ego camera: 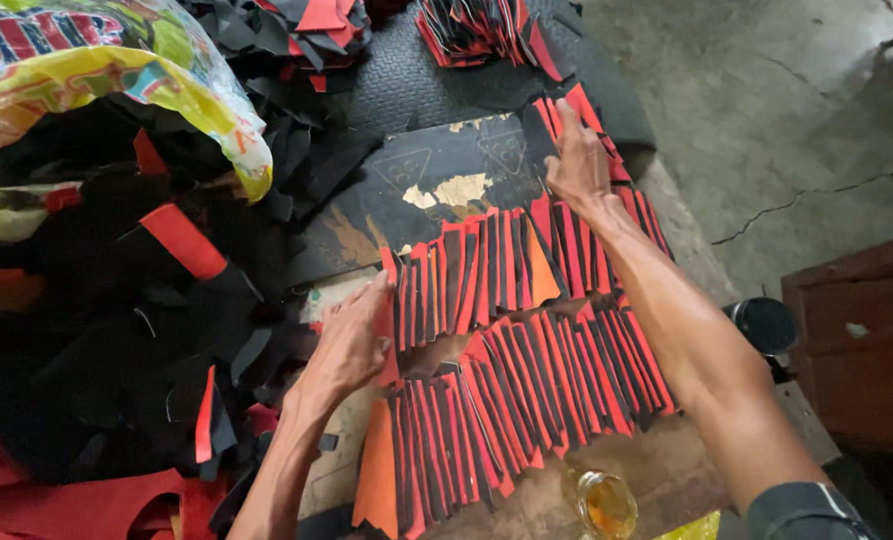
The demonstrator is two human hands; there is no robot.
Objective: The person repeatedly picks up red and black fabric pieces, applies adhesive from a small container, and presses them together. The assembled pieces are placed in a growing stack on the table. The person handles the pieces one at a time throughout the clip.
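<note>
You are looking down at a worn work board (pixel 437 190) where red and black strips are laid out in overlapping rows, like fanned cards. Two long rows already run across the board: an upper row (pixel 507 265) and a lower row (pixel 527 385), each many pieces deep. A shorter run of strips (pixel 577 125) climbs toward the far end, so the laying-out looks well advanced.

Much remains unsorted, by the look of it. A large loose heap of black and red offcuts (pixel 117 340) fills the space on your left, spilling from a bright printed sack (pixel 117 70), and another bundle of strips (pixel 477 30) lies at the far edge.

Your left hand (pixel 352 345) rests at the left end of the upper row, fingers loosely spread and pressing flat on the end strips; it grips nothing. Your right hand (pixel 577 160) reaches ahead to the far run, fingers extended together and lying on top of the strips there, flat rather than pinching.

A small jar of amber liquid (pixel 607 505) stands near your right forearm.
</note>
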